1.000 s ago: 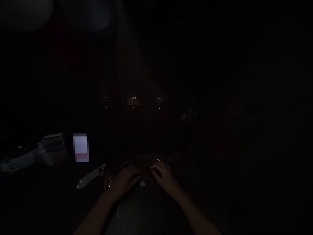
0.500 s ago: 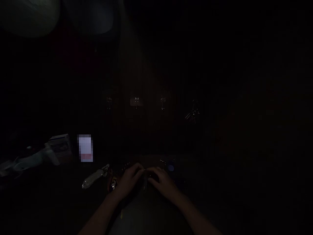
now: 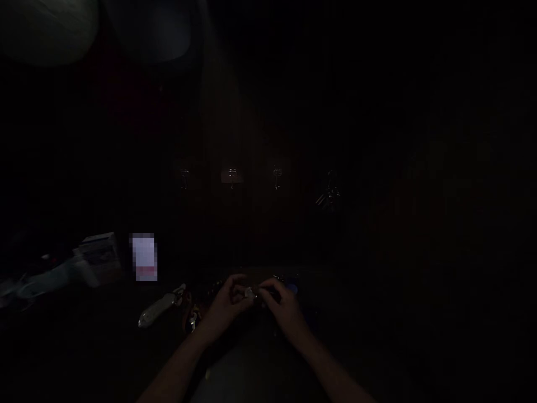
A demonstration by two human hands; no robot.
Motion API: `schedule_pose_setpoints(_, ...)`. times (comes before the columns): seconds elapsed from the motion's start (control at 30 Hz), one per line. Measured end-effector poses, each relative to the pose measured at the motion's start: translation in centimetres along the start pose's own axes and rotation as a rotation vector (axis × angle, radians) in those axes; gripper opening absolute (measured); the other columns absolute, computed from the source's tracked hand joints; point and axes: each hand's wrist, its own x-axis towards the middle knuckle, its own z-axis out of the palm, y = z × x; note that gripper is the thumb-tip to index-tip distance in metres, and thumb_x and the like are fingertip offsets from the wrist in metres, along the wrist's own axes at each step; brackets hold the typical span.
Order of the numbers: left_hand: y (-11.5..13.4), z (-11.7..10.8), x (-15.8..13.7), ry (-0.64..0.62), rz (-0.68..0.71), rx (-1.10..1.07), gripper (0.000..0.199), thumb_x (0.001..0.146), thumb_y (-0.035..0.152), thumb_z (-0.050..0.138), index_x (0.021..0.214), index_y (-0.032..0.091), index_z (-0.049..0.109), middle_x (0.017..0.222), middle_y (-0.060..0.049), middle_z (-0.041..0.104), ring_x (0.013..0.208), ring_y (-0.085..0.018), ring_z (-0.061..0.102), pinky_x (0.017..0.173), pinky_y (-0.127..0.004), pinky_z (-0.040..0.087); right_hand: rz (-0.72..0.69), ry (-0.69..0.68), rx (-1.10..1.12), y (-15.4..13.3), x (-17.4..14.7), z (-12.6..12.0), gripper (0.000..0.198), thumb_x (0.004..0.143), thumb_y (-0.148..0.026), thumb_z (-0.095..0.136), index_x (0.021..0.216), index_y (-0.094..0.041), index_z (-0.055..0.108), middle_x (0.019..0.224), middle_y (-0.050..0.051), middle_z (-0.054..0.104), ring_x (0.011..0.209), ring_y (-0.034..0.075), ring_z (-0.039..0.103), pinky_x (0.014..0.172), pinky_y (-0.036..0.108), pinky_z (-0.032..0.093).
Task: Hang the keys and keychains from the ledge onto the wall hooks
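Note:
The view is very dark. My left hand [image 3: 226, 305] pinches a small pale shiny piece [image 3: 250, 293] between thumb and fingers. My right hand [image 3: 286, 308] is closed in a pinch, its fingertips at the right side of that piece; whatever lies between them is too dark to name. Left of my left wrist lie dark items with a bright metal part [image 3: 193, 322]. Beside them rests a long pale object [image 3: 156, 310] with a metal ring at its upper end. Just beyond my right fingers is a small blue round thing [image 3: 292, 289].
Metal hooks [image 3: 232, 173] line the dark wall ahead; a bunch of keys [image 3: 329, 195] hangs at the right. On the left stand a box [image 3: 100, 258] and a blurred bright rectangle [image 3: 145, 256]. Large pale rounded shapes [image 3: 50, 31] fill the upper left.
My left hand has turned, and the small shiny piece now shows between my fingertips. The narrow thing hanging below the fingers no longer shows there. The view has shifted slightly.

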Motion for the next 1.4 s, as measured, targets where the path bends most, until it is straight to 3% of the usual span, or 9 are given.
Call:
schedule_pose_setpoints(0.13,0.6,0.0,-0.3,0.005,0.021,0.105,0.039,0.07,0.028,0.066,0.106,0.021,0.054,0.084,0.0,0.064,0.082,-0.017,0.06,0.076,-0.028,0.043,0.078,0.077,0.074,0.1,0.2,-0.1,0.021,0.077,-0.041,0.056,0.074,-0.02,0.059,0.059,-0.003,0.057,0.054,0.013,0.057,0.054,0.023,0.044)
schedule_pose_setpoints(0.3,0.9,0.0,-0.6,-0.089,0.032,0.259,0.027,0.075,0.031,0.061,0.099,0.02,0.061,0.092,-0.003,0.066,0.091,-0.019,0.058,0.081,-0.029,0.042,0.14,0.137,0.152,0.8,0.6,-0.2,0.027,0.073,-0.046,0.059,0.067,-0.02,0.057,0.055,-0.004,0.056,0.048,0.013,0.055,0.049,0.023,0.043)
schedule_pose_setpoints(0.6,1.0,0.0,-0.6,-0.113,-0.005,0.094,0.029,0.081,0.035,0.057,0.105,0.02,0.054,0.074,0.002,0.063,0.076,-0.014,0.059,0.074,-0.026,0.043,0.247,0.08,0.213,1.8,1.0,-0.2,0.034,0.073,-0.052,0.055,0.063,-0.02,0.051,0.046,-0.007,0.048,0.039,0.01,0.046,0.04,0.021,0.034)
schedule_pose_setpoints(0.67,1.0,-0.1,-0.6,-0.093,-0.003,0.087,0.028,0.082,0.037,0.056,0.105,0.02,0.055,0.076,0.001,0.063,0.077,-0.014,0.06,0.075,-0.026,0.043,0.215,0.077,0.15,2.1,1.0,-0.2,0.03,0.075,-0.048,0.054,0.064,-0.02,0.053,0.05,-0.005,0.051,0.046,0.012,0.05,0.045,0.022,0.038)
schedule_pose_setpoints(0.77,1.1,0.0,-0.6,-0.07,0.002,0.066,0.03,0.082,0.04,0.054,0.105,0.02,0.055,0.086,-0.001,0.063,0.079,-0.015,0.06,0.076,-0.028,0.044,0.101,0.133,0.034,2.0,0.9,-0.4,0.022,0.077,-0.041,0.054,0.073,-0.02,0.059,0.072,0.0,0.062,0.07,0.017,0.059,0.064,0.026,0.045)
schedule_pose_setpoints(0.87,1.4,0.2,-0.7,-0.067,0.0,0.063,0.032,0.083,0.042,0.053,0.106,0.021,0.054,0.088,-0.001,0.063,0.078,-0.014,0.06,0.074,-0.028,0.046,0.001,0.108,-0.034,1.3,0.7,-0.6,0.017,0.08,-0.034,0.052,0.079,-0.02,0.061,0.082,0.003,0.063,0.082,0.019,0.059,0.075,0.029,0.045)
schedule_pose_setpoints(1.0,1.6,0.4,-1.0,-0.042,0.052,0.166,0.029,0.085,0.038,0.049,0.108,0.021,0.053,0.092,-0.002,0.063,0.088,-0.016,0.058,0.079,-0.028,0.045,-0.138,0.028,-0.098,0.3,0.2,-0.5,0.012,0.081,-0.028,0.052,0.08,-0.021,0.061,0.085,0.003,0.062,0.086,0.018,0.057,0.08,0.03,0.043)
schedule_pose_setpoints(1.17,1.0,0.4,-0.9,-0.068,0.112,0.316,0.029,0.087,0.038,0.044,0.111,0.023,0.051,0.096,-0.001,0.065,0.095,-0.017,0.056,0.084,-0.028,0.042,-0.166,0.025,-0.213,0.3,0.0,-0.1,0.006,0.079,-0.022,0.054,0.074,-0.022,0.058,0.078,0.002,0.06,0.081,0.018,0.055,0.077,0.031,0.043)
schedule_pose_setpoints(1.4,0.7,0.3,-0.7,-0.015,0.125,0.36,0.033,0.088,0.04,0.042,0.114,0.021,0.048,0.076,0.001,0.065,0.076,-0.015,0.06,0.076,-0.028,0.044,-0.191,0.015,-0.225,1.0,0.2,0.0,0.01,0.071,-0.012,0.05,0.071,-0.022,0.054,0.078,0.001,0.057,0.081,0.018,0.054,0.076,0.03,0.042)
